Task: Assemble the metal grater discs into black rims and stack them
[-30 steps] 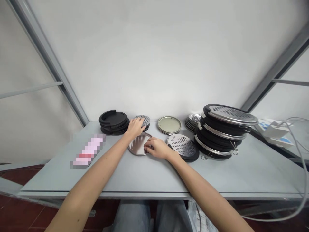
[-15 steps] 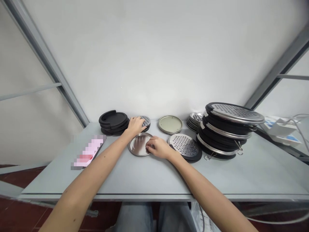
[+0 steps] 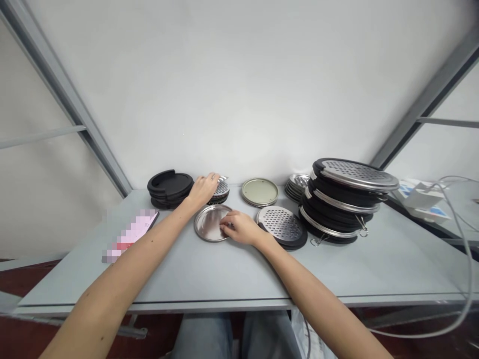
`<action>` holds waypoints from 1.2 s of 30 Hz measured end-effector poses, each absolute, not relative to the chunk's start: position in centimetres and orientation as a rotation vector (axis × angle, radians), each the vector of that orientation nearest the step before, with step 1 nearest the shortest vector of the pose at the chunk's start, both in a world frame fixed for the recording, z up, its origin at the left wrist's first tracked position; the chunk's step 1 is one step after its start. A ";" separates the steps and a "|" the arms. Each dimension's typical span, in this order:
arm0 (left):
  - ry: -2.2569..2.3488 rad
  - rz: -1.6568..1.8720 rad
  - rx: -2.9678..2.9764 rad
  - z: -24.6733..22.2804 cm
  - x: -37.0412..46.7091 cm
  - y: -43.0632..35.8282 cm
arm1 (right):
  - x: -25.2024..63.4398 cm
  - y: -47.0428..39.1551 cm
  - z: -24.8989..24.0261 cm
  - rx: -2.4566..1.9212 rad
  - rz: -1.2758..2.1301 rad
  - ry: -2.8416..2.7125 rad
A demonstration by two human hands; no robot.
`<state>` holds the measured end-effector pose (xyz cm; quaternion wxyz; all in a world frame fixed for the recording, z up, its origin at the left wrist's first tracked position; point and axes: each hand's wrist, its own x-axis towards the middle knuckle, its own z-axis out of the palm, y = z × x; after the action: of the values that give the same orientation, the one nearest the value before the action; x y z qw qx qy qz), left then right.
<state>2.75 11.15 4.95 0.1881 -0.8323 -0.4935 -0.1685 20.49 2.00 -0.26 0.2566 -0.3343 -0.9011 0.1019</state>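
Observation:
My left hand [image 3: 205,187] is closed on the edge of a thin metal grater disc [image 3: 223,178], tilted just above a short stack of perforated grater discs [image 3: 222,189]. Below it on the table lies a shiny round metal lid [image 3: 208,224] with a raised rim. Over that lid's right side rests my right hand [image 3: 241,228], fingers curled and thumb against them; whatever they may hold is hidden. Right of this hand sits a grater disc with a black rim [image 3: 281,224]. Behind, near the wall, is a stack of pale green round lids [image 3: 260,191].
Black round holders [image 3: 170,185] are stacked at the back left, with a blurred pink phone-like item [image 3: 130,234] in front. A tall pile of black-rimmed graters [image 3: 342,204] with wire loops stands at the right, beside small metal discs [image 3: 297,187]. A white cable [image 3: 467,279] hangs at the table's right.
My left hand has raised a grater disc's edge off its stack, tilting it up. My right hand stays on the shiny lid. The whole view has shifted slightly.

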 end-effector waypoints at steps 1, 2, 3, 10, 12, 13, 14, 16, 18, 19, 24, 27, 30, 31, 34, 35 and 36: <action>-1.402 -0.471 -2.319 5.0 2.7 11.2 | 20.5 2.0 -0.3 -0.915 0.275 -2.446; -1.415 -0.470 -2.301 5.1 2.6 11.3 | 20.5 2.0 -0.2 -0.923 0.277 -2.449; -1.426 -0.472 -2.289 5.2 2.6 11.3 | 20.5 2.0 -0.2 -0.930 0.280 -2.454; -1.329 -0.570 -2.238 6.1 2.5 12.2 | 20.5 1.9 -0.1 -0.945 0.281 -2.449; -1.201 -0.662 -2.192 6.6 2.3 12.1 | 20.6 1.9 0.0 -0.940 0.267 -2.441; -1.130 -0.717 -2.172 6.9 2.2 11.8 | 20.7 1.9 0.0 -0.939 0.254 -2.434; -1.064 -0.773 -2.161 7.1 2.0 11.3 | 20.9 1.9 0.2 -0.940 0.239 -2.419; -0.953 -0.909 -2.136 7.1 1.3 9.7 | 21.3 1.9 0.5 -0.960 0.208 -2.342; -0.871 -1.010 -2.138 6.5 0.4 7.5 | 21.7 2.0 0.9 -1.020 0.189 -2.176; -0.837 -1.057 -2.139 5.9 -0.1 6.3 | 21.9 2.1 1.1 -1.065 0.189 -2.068; -0.776 -1.213 -2.212 2.0 -2.1 2.0 | 22.4 2.6 1.1 -1.206 0.406 -1.744; -0.780 -1.249 -2.291 0.9 -2.4 1.4 | 22.3 3.1 0.7 -1.139 0.650 -1.699; -0.772 -1.305 -2.328 0.7 -2.3 1.5 | 22.1 3.5 0.6 -1.043 0.957 -1.601; -0.773 -1.309 -2.341 0.7 -2.2 1.5 | 22.0 3.6 0.7 -1.013 1.050 -1.554; -0.821 -1.286 -2.373 0.5 -2.2 1.6 | 22.0 3.7 1.1 -0.941 1.188 -1.427; -0.864 -1.285 -2.370 0.4 -2.3 1.7 | 22.1 3.7 1.3 -0.927 1.195 -1.391; -0.925 -1.291 -2.355 0.3 -2.4 1.8 | 22.2 3.7 1.4 -0.920 1.190 -1.356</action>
<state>-2.44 1.83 0.34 0.1499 -0.8197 -0.3220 -0.4495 22.18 3.75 1.39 0.5297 -0.3855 -0.5678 0.4984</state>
